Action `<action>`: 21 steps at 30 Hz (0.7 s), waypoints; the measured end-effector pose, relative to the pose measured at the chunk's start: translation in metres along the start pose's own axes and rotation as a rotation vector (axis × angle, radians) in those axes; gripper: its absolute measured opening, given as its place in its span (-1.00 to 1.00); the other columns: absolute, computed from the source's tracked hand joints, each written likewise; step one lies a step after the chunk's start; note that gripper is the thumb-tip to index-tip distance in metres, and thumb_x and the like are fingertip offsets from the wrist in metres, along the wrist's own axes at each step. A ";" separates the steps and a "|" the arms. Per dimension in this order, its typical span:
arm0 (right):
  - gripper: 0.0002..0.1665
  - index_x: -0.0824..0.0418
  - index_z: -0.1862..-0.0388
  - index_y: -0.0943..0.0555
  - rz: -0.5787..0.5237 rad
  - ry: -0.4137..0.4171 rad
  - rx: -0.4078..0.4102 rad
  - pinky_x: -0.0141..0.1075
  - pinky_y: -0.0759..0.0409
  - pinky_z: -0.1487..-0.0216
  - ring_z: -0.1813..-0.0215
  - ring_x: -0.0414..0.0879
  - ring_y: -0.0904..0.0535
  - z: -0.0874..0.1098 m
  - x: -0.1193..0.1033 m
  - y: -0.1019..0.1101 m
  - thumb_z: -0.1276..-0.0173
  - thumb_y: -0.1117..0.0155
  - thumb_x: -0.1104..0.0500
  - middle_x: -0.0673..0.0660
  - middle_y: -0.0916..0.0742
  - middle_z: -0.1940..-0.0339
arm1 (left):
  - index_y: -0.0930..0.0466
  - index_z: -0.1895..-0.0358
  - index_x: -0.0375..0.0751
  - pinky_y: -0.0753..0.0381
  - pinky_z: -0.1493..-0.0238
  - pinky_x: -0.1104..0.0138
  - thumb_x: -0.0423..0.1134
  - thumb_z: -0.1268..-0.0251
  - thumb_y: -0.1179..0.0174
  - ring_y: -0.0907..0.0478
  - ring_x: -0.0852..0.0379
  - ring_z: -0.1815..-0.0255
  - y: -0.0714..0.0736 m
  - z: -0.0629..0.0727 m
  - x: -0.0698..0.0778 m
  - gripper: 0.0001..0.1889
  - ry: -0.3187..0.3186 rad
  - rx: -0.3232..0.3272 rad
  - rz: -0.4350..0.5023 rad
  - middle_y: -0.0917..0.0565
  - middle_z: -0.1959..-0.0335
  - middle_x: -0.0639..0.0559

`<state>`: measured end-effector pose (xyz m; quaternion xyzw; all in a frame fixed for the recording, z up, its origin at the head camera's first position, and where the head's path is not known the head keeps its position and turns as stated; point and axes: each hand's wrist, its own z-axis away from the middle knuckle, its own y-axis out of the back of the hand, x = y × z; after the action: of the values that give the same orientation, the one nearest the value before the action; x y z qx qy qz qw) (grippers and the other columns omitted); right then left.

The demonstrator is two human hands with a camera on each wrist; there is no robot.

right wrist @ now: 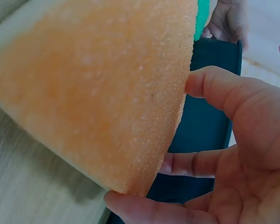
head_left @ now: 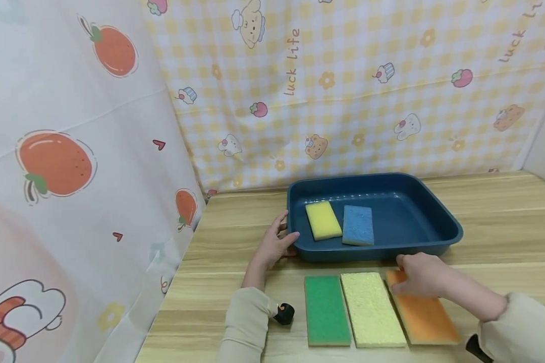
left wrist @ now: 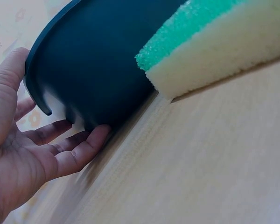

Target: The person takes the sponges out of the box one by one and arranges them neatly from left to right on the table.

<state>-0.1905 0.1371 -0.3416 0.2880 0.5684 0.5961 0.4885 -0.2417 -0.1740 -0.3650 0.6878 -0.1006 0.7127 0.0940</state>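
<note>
My left hand (head_left: 272, 244) holds the left front corner of a dark blue rectangular baking pan (head_left: 406, 219), with the thumb at the rim and the other fingers against the outer wall. On the right, my right hand (head_left: 422, 277) pinches the far end of an orange sponge (head_left: 429, 320). The right wrist view shows the thumb and fingers spread along the orange sponge's edges. Beside it lie a pale yellow sponge (head_left: 372, 310) and a green-topped sponge (head_left: 327, 310), in a row before the pan. Inside the pan are a smaller yellow sponge (head_left: 323, 220) and a blue sponge (head_left: 358, 225).
The pan stands on a wood-grain table (head_left: 236, 217) near the back. A yellow checked cloth (head_left: 345, 111) hangs behind it, and a white cloth with fruit prints (head_left: 131, 212) hangs at the left. Black wrist devices (head_left: 284, 313) sit at both sleeves.
</note>
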 end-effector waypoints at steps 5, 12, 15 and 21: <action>-0.45 0.36 0.25 -0.50 -0.011 -0.007 -0.014 -0.25 -0.33 0.51 0.52 -0.11 -0.34 -0.002 0.002 -0.003 0.01 -0.34 -0.08 0.05 -0.56 0.52 | 0.12 -0.43 -0.02 -0.48 0.10 -0.07 -0.35 -0.26 -0.05 -0.28 -0.24 -0.19 0.000 -0.002 -0.002 -0.27 0.002 0.001 0.001 -0.11 -0.31 -0.35; -0.41 0.36 0.25 -0.50 -0.003 -0.010 -0.004 -0.22 -0.41 0.49 0.50 -0.10 -0.40 -0.005 0.005 -0.008 0.03 -0.35 -0.11 0.11 -0.62 0.43 | 0.12 -0.42 -0.02 -0.48 0.10 -0.06 -0.34 -0.26 -0.05 -0.27 -0.24 -0.20 0.000 -0.002 -0.001 -0.27 0.003 0.000 -0.008 -0.11 -0.31 -0.33; -0.36 0.38 0.22 -0.51 -0.003 -0.019 -0.005 -0.20 -0.44 0.47 0.47 -0.09 -0.45 -0.005 0.004 -0.009 0.05 -0.36 -0.13 0.15 -0.64 0.40 | 0.12 -0.43 -0.02 -0.48 0.09 -0.06 -0.34 -0.26 -0.05 -0.27 -0.24 -0.21 0.000 -0.001 0.000 -0.27 0.005 -0.003 -0.006 -0.11 -0.31 -0.33; -0.39 0.36 0.26 -0.51 -0.017 -0.029 0.016 -0.24 -0.42 0.53 0.54 -0.12 -0.42 -0.003 0.001 -0.012 0.07 -0.39 -0.12 0.11 -0.61 0.50 | 0.13 -0.43 -0.03 -0.47 0.09 -0.07 -0.35 -0.26 -0.05 -0.26 -0.24 -0.21 0.000 -0.001 -0.001 -0.27 0.008 -0.002 -0.004 -0.10 -0.32 -0.33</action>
<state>-0.1904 0.1360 -0.3538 0.2957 0.5682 0.5832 0.4996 -0.2426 -0.1741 -0.3655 0.6850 -0.0996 0.7152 0.0968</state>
